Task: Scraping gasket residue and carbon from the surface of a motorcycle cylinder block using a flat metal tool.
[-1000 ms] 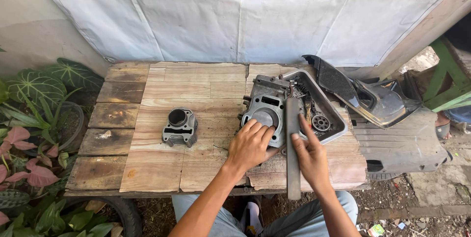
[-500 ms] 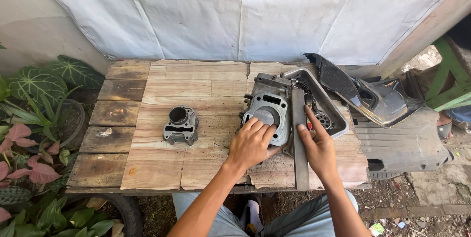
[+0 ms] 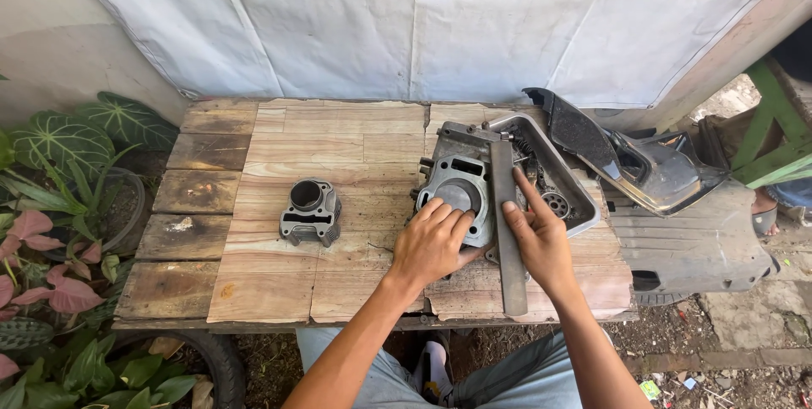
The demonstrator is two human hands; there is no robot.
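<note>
Wooden plank table (image 3: 254,290) under white tarp | right of centre, grey metal cylinder head (image 3: 461,193) is lying flat | left hand (image 3: 431,244) is pressing it, palm spread, gripping nothing | right hand (image 3: 537,240), fingers extended, is steadying long flat steel bar (image 3: 507,240) | step, judged: checking flatness; next needs bar seated squarely | gap under bar hidden | spare grey cylinder block (image 3: 310,210) left of centre.

Under your hands lies a grey metal engine head (image 3: 461,193), flat on the wooden tabletop (image 3: 338,147) toward its right edge, round bore facing up. A long flat metal bar (image 3: 507,231) lies across its right side, running from mid-table down to the near edge.
</note>
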